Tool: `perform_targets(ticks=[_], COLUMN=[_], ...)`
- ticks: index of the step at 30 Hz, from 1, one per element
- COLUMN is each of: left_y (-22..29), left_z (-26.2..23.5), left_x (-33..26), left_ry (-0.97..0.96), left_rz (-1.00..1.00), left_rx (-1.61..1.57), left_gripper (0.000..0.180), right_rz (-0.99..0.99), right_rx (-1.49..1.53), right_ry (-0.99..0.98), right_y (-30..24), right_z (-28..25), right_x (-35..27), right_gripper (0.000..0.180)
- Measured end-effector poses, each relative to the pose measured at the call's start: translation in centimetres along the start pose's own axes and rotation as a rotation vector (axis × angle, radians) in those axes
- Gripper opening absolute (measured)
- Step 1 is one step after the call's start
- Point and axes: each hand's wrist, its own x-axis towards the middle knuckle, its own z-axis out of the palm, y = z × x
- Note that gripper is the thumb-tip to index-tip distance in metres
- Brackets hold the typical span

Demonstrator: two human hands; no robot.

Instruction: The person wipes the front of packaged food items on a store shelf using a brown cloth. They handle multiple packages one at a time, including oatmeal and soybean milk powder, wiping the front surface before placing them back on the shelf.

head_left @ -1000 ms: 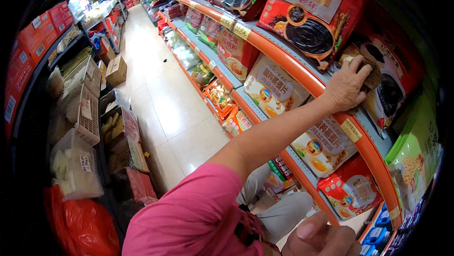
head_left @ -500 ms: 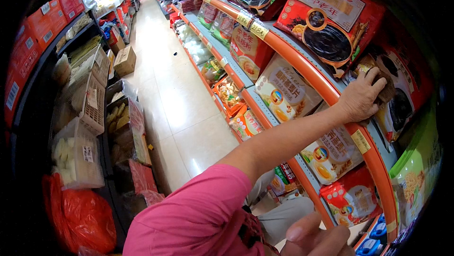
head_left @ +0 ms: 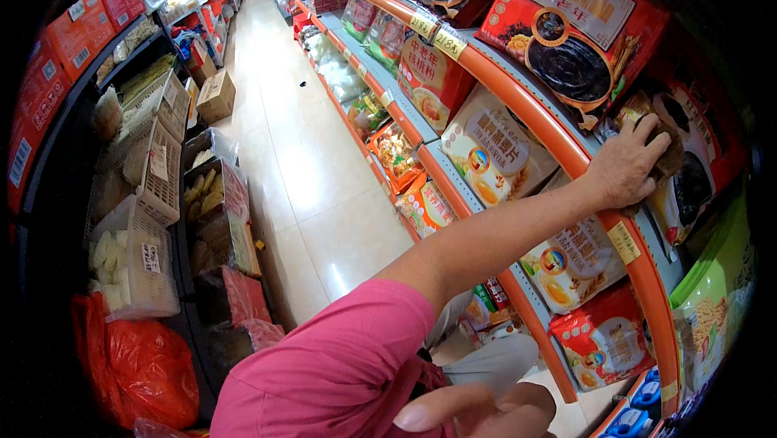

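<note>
My left hand [head_left: 630,165] reaches across to the shelf on the right, its fingers closed over a brown cloth [head_left: 668,156]. The hand presses it against the shelf, beside a dark red and white food packet [head_left: 692,183]. Part of the cloth is hidden under my fingers. Just above the hand stands a big red packet [head_left: 571,33] with a bowl of black paste pictured on it. Low in the view, my right hand [head_left: 486,412] is near my knee, blurred and partly cut off, its thumb stretched out and apart from the fingers; nothing shows in it.
An orange shelf edge [head_left: 518,106] runs along the right, with white cereal bags [head_left: 494,151] on the tier below. A green bag [head_left: 712,284] stands at the far right. Across the tiled aisle [head_left: 279,139] are plastic baskets [head_left: 158,171], a red plastic bag [head_left: 150,369] and a cardboard box [head_left: 215,97].
My right hand has moved left along the lower edge. My left hand stays on the cloth, slightly farther right in the picture; the view has shifted a little.
</note>
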Motion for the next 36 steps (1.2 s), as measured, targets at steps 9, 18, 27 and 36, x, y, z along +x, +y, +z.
perform_targets(ticks=[9,18,27,36], left_y=[0.0,0.1,0.4,-0.4], left_z=[-0.1,0.0,-0.4,-0.4], left_x=[0.1,0.0,0.1,0.0], left_ry=[-0.015,0.001,-0.018,-0.006], left_rz=[-0.006,-0.004,-0.021,-0.008], left_rx=[-0.009,-0.024,-0.034,0.041], left_gripper=[0.053,0.053,0.052,0.049], right_rz=[-0.078,-0.07,-0.162,-0.056], right_rx=[0.041,0.124,0.126,-0.076], right_ry=[-0.063,-0.112,0.033,0.031], right_y=[0.7,0.8,0.8,-1.4], right_z=[-0.5,-1.3,-2.2,-2.9], right_x=[0.1,0.2,-0.4,-0.5], right_gripper=[0.016,0.04,0.046,0.035])
